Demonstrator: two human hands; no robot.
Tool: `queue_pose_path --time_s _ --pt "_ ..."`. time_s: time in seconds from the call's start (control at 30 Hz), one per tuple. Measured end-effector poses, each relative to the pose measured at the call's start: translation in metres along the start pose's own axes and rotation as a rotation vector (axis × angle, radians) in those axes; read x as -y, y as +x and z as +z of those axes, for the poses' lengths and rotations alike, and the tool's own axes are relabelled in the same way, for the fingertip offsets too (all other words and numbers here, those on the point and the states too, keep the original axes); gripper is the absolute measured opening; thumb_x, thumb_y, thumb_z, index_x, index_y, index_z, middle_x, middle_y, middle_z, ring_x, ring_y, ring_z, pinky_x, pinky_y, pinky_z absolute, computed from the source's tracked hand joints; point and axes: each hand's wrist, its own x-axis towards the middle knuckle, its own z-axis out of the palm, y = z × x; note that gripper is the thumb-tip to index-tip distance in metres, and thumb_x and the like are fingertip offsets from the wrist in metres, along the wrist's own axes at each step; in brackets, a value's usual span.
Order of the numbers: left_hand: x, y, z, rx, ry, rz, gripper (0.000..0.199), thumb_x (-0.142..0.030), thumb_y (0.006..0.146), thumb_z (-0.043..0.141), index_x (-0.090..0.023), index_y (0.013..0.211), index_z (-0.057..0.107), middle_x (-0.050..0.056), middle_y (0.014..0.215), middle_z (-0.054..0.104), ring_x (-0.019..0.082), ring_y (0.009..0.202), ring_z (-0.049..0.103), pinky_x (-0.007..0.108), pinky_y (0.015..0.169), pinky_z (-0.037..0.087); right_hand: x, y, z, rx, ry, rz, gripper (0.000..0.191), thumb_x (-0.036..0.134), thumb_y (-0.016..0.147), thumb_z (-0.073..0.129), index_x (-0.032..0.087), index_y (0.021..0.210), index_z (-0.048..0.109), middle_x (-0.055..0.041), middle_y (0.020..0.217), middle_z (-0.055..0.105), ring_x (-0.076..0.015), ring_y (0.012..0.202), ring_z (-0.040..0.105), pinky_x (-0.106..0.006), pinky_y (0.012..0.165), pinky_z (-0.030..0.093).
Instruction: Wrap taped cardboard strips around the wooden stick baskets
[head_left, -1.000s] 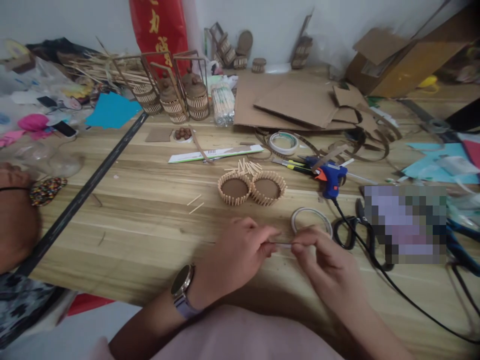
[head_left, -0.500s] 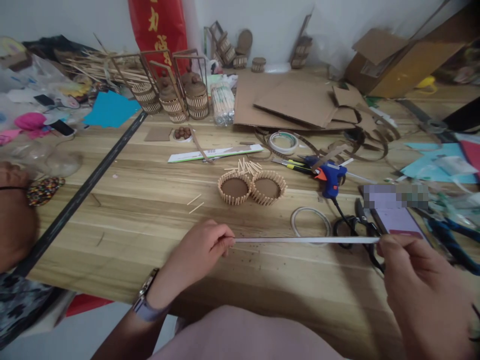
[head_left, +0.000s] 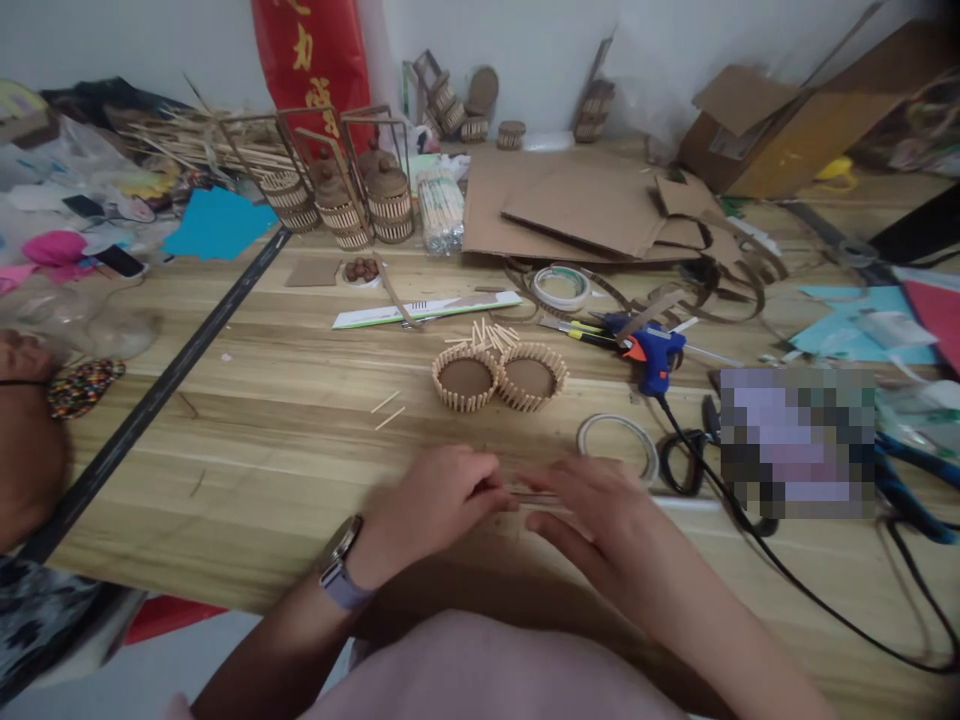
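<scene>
My left hand [head_left: 448,500] is closed in a pinch at the near end of a narrow white strip [head_left: 690,503], possibly tape, held low over the table. Fingers stretched out and thumb apart, my right hand [head_left: 604,505] reaches across the strip close to my left fingertips; it hides the strip's middle, and I cannot tell whether it touches it. Just beyond stand two round cardboard bases ringed with short sticks, a left one [head_left: 465,380] and a right one [head_left: 531,378]. Loose sticks [head_left: 491,336] lie behind them. A tape ring [head_left: 592,420] is partly behind my right hand.
A blue glue gun [head_left: 656,358] with a black cord [head_left: 795,580] lies to the right, near a pixelated phone-like patch. Cardboard sheets [head_left: 570,210] and small lidded baskets [head_left: 390,205] stand at the back. Another person's arm [head_left: 34,450] rests at the left edge.
My right hand has let go of the strip's far end and moved left towards my left hand, its fingers now stretched out. My left hand has shifted slightly right, still pinching the strip.
</scene>
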Motion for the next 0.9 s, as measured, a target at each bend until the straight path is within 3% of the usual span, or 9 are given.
queue_pose_path --time_s 0.1,0.23,0.4,0.5,0.6,0.77,0.9 --pt "0.001 0.005 0.005 -0.032 -0.161 -0.006 0.032 -0.037 0.094 0.057 -0.018 0.069 0.055 -0.005 0.062 0.055 0.012 0.060 0.050 0.025 0.057 0.030 0.007 0.015 0.010 0.120 0.244 0.181 0.019 0.023 0.093 0.048 0.022 0.086 0.065 -0.0006 0.075 0.071 -0.0161 0.067 0.064 -0.027 0.059 0.044" --pt "0.001 0.007 0.013 -0.047 -0.408 -0.028 0.040 -0.043 0.099 0.045 -0.019 0.067 0.051 -0.005 0.056 0.055 0.011 0.054 0.050 0.023 0.055 0.033 0.000 0.019 0.011 0.240 0.501 0.447 0.025 0.035 0.092 0.046 0.022 0.076 0.060 0.0027 0.055 0.059 -0.0124 0.049 0.053 -0.024 0.047 0.037" --pt "0.002 0.011 0.019 -0.232 -0.582 -0.081 0.039 -0.042 0.100 0.037 -0.018 0.077 0.057 -0.004 0.058 0.057 0.012 0.057 0.053 0.023 0.060 0.039 -0.002 0.021 0.011 0.261 0.730 0.606 0.029 0.047 0.088 0.048 0.022 0.074 0.054 0.0039 0.048 0.056 -0.0111 0.043 0.050 -0.023 0.044 0.038" --pt "0.003 0.013 0.020 -0.235 -0.675 -0.117 0.029 -0.042 0.095 0.048 -0.017 0.089 0.062 -0.003 0.065 0.060 0.013 0.063 0.056 0.023 0.060 0.040 -0.003 0.022 0.016 0.205 0.751 0.638 0.030 0.050 0.086 0.049 0.022 0.074 0.053 0.0035 0.048 0.058 -0.0115 0.043 0.051 -0.023 0.045 0.040" --pt "0.002 0.012 0.024 -0.198 -0.698 -0.156 0.018 -0.035 0.087 0.059 -0.017 0.086 0.062 -0.002 0.070 0.062 0.013 0.066 0.057 0.023 0.060 0.041 -0.004 0.021 0.023 0.192 0.737 0.624 0.030 0.049 0.087 0.047 0.023 0.074 0.053 0.0032 0.050 0.059 -0.0119 0.043 0.052 -0.023 0.045 0.040" --pt "0.001 0.011 0.032 -0.180 -0.661 -0.169 0.009 -0.024 0.085 0.054 -0.018 0.079 0.058 -0.003 0.065 0.062 0.012 0.062 0.056 0.023 0.058 0.040 -0.004 0.020 0.033 0.124 0.617 0.501 0.026 0.042 0.089 0.047 0.022 0.074 0.057 0.0007 0.059 0.062 -0.0130 0.051 0.055 -0.024 0.048 0.041" --pt "0.004 0.009 0.036 -0.177 -0.644 -0.176 0.012 -0.025 0.087 0.050 -0.019 0.082 0.059 -0.003 0.067 0.063 0.013 0.063 0.057 0.024 0.060 0.041 -0.002 0.019 0.036 0.071 0.540 0.465 0.026 0.036 0.090 0.045 0.022 0.071 0.056 0.0014 0.058 0.060 -0.0124 0.050 0.053 -0.024 0.049 0.039"
